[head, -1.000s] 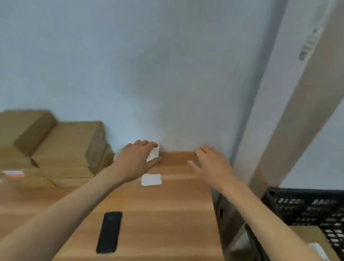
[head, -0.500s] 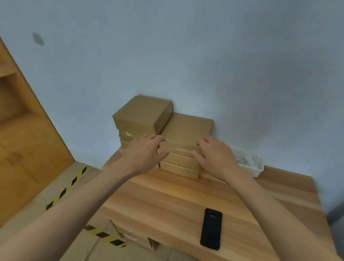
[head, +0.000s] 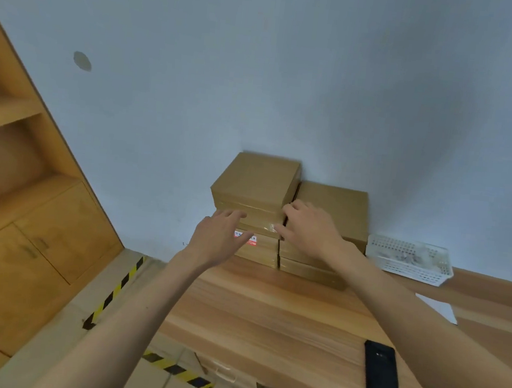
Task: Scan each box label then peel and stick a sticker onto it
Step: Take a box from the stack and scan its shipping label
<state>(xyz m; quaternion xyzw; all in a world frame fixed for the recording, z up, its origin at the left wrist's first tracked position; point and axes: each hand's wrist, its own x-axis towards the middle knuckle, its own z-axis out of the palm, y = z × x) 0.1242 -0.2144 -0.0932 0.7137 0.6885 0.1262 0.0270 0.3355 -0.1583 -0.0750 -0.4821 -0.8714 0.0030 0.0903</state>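
Brown cardboard boxes (head: 257,183) stacked on the wooden table (head: 267,315), unscanned; left hand (head: 216,240) and right hand (head: 308,227) reach open-fingered, grasping nothing.

We have one head-worn view, looking forward and down over both forearms at the light wooden table (head: 267,315), close to its near edge, facing the pale blue-grey wall (head: 291,87) behind it.
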